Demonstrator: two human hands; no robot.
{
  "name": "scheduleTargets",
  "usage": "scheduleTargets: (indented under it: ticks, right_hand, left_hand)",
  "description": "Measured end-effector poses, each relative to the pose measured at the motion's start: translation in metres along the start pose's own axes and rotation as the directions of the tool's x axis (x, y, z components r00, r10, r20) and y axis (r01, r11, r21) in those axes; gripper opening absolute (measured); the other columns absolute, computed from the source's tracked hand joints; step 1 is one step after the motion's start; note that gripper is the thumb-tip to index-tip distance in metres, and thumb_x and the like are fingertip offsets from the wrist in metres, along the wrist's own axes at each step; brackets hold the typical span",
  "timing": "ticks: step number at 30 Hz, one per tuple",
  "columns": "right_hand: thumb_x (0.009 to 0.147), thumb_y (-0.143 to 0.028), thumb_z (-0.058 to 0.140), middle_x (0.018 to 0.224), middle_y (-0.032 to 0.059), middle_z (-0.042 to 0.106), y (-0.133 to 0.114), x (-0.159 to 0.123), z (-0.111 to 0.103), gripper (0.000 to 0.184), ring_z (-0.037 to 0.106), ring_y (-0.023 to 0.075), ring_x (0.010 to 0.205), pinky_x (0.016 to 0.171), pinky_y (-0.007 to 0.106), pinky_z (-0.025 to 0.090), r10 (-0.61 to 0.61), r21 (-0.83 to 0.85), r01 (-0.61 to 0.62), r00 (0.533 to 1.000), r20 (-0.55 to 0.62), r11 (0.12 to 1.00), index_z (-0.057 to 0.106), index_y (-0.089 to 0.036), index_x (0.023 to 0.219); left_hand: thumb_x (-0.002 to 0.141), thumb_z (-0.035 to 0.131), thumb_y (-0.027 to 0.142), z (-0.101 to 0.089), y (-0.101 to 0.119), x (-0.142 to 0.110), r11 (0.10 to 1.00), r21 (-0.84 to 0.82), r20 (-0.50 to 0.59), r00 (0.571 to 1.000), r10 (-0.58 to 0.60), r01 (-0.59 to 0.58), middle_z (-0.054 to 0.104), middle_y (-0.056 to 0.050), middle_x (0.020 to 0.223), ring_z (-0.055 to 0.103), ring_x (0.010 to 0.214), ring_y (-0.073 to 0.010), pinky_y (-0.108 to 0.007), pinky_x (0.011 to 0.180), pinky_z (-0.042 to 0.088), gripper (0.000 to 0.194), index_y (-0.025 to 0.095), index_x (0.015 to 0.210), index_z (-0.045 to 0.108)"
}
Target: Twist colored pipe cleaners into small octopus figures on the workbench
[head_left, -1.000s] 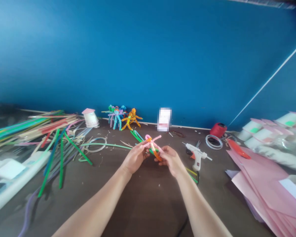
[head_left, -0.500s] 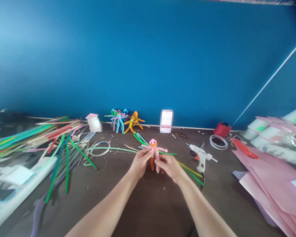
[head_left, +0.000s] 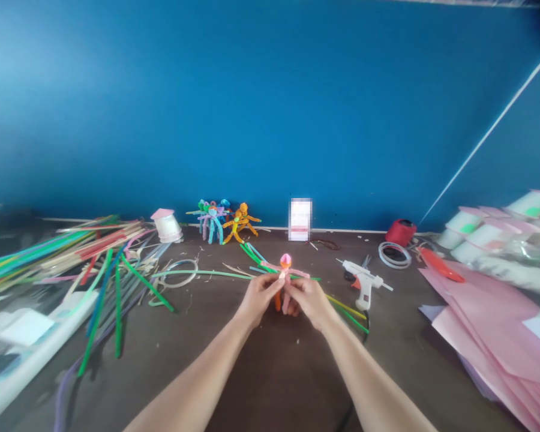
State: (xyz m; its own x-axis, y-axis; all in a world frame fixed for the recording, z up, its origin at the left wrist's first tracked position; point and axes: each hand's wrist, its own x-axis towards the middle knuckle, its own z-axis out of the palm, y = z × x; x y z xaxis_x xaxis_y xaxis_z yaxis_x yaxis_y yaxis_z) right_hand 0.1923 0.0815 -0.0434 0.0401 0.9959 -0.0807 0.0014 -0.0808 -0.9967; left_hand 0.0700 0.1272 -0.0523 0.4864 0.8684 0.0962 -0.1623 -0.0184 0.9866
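Note:
Between my hands stands a small pipe-cleaner figure (head_left: 286,261), pink with an orange band round its head and pink arms stretched sideways. My left hand (head_left: 261,298) pinches its body from the left, thumb and forefinger closed just under the head. From the other side my right hand (head_left: 306,298) is closed on the pink body and leg, its lower fingers curled behind. An orange pipe-cleaner piece (head_left: 278,300) hangs beside the pink leg. Fingers hide part of the torso.
Finished pipe-cleaner figures (head_left: 213,222) stand by the wall. Loose pipe cleaners (head_left: 58,246) and a power strip (head_left: 40,354) lie left. On the right are a glue gun (head_left: 364,282), a wire coil (head_left: 395,256), a red spool (head_left: 400,232) and pink sheets (head_left: 486,324).
My right hand has shifted up the figure, its thumb and forefinger now nearer the torso. The figure's head has turned and straightened slightly. The whole view has shifted a little.

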Motion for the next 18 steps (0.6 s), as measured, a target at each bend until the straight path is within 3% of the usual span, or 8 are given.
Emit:
scheduleTargets:
  ticks: [6,13,18]
  right_hand:
    - [0.069,-0.046,0.057,0.046,0.0021,0.061,0.0021,0.0001,0.0001,0.036,0.055,0.009,0.038,0.037,0.016,0.039,0.024,0.052,-0.026,0.999,0.028,0.998,0.055,-0.012,0.057]
    - [0.073,-0.044,0.054,0.047,0.0024,0.061,0.0026,-0.0009,0.0002,0.035,0.053,0.0078,0.038,0.039,0.016,0.041,-0.014,0.028,0.013,0.999,0.046,1.0,0.055,-0.012,0.058]
    - [0.068,-0.039,0.061,0.058,-0.0001,0.061,-0.0013,-0.0003,-0.0073,0.028,0.053,0.0084,0.041,0.037,0.017,0.041,-0.066,-0.056,0.07,0.995,0.076,0.996,0.059,-0.014,0.079]
  left_hand:
    - [0.069,0.058,0.044,-0.0037,-0.0053,0.003,0.998,-0.04,-0.025,0.998,-0.058,0.057,0.048,0.003,0.042,0.039,0.032,-0.0064,-0.018,0.033,0.03,0.035,0.009,0.073,0.062]
    - [0.072,0.055,0.044,-0.003,-0.0032,0.0018,0.997,-0.041,0.001,0.998,-0.07,0.07,0.046,0.004,0.045,0.037,0.034,-0.0044,-0.016,0.033,0.027,0.034,0.01,0.076,0.06]
    - [0.067,0.06,0.044,-0.0038,-0.0058,0.0031,0.981,-0.15,-0.07,0.989,-0.134,0.122,0.044,0.005,0.046,0.036,0.038,-0.004,-0.016,0.037,0.026,0.033,0.011,0.071,0.059]
